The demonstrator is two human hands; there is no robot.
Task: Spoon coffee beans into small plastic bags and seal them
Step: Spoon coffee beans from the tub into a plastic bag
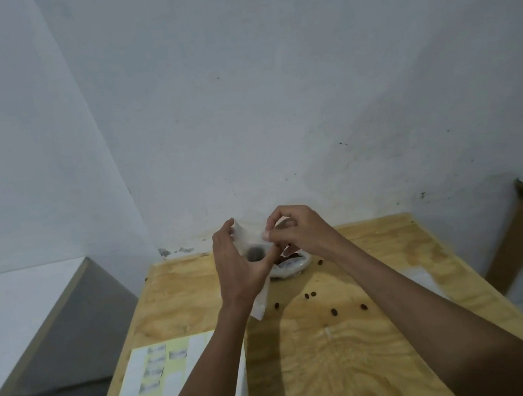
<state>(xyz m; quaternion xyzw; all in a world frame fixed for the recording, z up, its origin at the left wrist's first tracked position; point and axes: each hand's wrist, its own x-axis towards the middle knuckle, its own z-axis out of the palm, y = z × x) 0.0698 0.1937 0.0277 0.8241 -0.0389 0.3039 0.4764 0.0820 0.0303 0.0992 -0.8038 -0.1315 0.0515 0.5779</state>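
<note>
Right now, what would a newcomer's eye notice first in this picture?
Both hands, left hand and right hand, hold a small clear plastic bag above the light plywood table. Dark brown coffee beans lie scattered on the table to the right of the bag.

1. No text, brand, number or sign can be read anywhere in the head view.
2. A pale yellow and white sheet lies on the near left part of the wooden bench. It carries several small grey smudged patches that may be print, but they are too blurred to make out.
3. The small plastic bag held up in the hands shows no legible marking.
</note>
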